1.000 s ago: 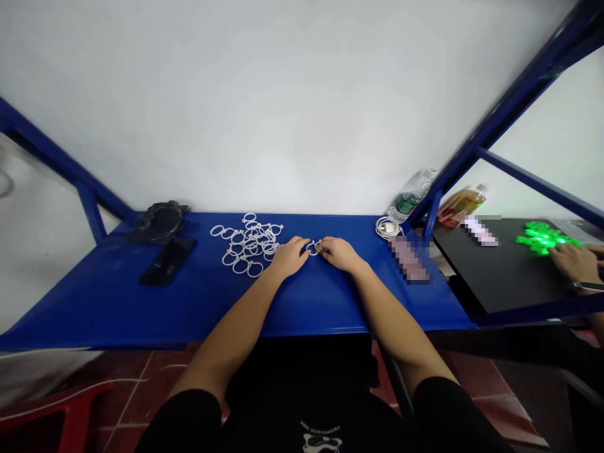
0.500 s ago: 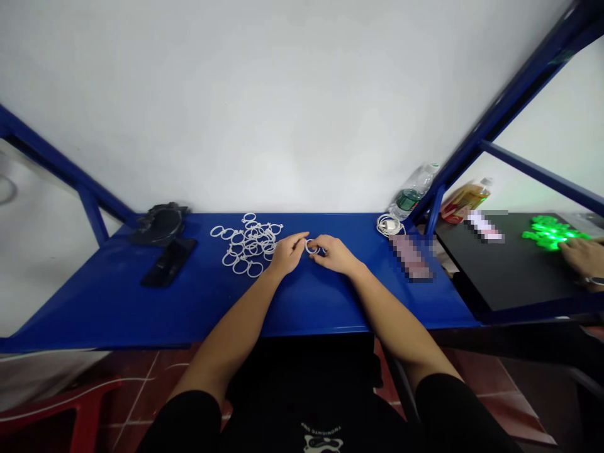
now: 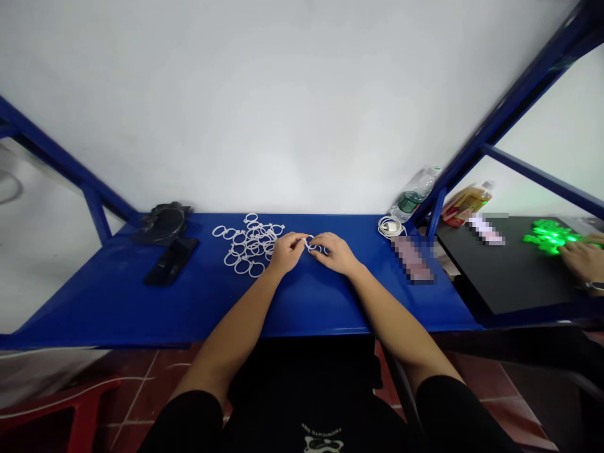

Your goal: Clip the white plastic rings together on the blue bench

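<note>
At the middle of the blue table (image 3: pixel 321 308), my left hand (image 3: pixel 287 251) pinches the edge of a white plastic ring (image 3: pixel 309 240) between thumb and fingers. My right hand (image 3: pixel 334 253) is curled over the other side of this ring, its fingers closed on it. More white ring edges show under the right fingers; whether they are joined to the first one I cannot tell. Just left of my left hand lies a loose, overlapping pile of similar white rings (image 3: pixel 242 267), some with small eyelets like curtain rings.
A dark phone (image 3: pixel 170 262) and a crumpled black item (image 3: pixel 165 221) lie on the left. To the right are a coiled white cable (image 3: pixel 391 227), a water bottle (image 3: pixel 414 196) and a blurred-out flat object (image 3: pixel 413 259). Another person's hand (image 3: pixel 584 259) touches glowing green pieces (image 3: pixel 550 236) on a black table.
Between my hands the ring has shifted slightly up and towards the left fingers, which now pinch it. My right fingers have spread a little over the rings. The pile is unchanged.
</note>
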`<state>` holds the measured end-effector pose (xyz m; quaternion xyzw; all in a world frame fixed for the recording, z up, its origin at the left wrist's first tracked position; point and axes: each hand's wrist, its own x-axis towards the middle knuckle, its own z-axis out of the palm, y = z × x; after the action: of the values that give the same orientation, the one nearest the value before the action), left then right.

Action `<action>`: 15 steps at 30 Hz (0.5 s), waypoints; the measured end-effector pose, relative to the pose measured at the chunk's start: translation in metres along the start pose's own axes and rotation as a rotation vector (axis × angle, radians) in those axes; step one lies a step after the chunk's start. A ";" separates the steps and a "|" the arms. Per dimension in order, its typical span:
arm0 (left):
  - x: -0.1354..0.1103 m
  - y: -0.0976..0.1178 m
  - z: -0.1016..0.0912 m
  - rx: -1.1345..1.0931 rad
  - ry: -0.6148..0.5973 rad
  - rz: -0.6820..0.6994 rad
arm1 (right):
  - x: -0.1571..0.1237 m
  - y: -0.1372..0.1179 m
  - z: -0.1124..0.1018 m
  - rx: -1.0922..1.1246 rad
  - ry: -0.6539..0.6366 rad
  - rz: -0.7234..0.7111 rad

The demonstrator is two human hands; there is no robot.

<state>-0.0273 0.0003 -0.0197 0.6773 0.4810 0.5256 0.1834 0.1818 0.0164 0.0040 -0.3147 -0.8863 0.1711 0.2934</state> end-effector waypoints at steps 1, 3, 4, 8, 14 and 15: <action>0.000 0.000 0.000 0.006 0.016 0.010 | 0.000 0.000 0.000 -0.008 0.022 0.017; 0.001 -0.001 0.000 0.033 0.050 0.017 | -0.001 0.000 0.002 -0.017 0.083 0.056; 0.001 -0.001 0.000 0.049 0.070 0.013 | -0.001 0.001 0.003 -0.020 0.116 0.074; 0.002 -0.003 -0.001 0.040 0.118 -0.066 | 0.000 0.005 0.005 -0.093 0.139 0.143; 0.001 -0.002 -0.002 -0.051 0.105 -0.119 | 0.006 0.014 0.012 -0.317 -0.030 0.248; 0.001 -0.002 -0.001 -0.043 0.111 -0.111 | 0.007 0.015 0.014 -0.340 -0.037 0.259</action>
<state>-0.0295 0.0017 -0.0200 0.6152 0.5161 0.5616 0.1996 0.1751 0.0308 -0.0114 -0.4677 -0.8599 0.0611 0.1951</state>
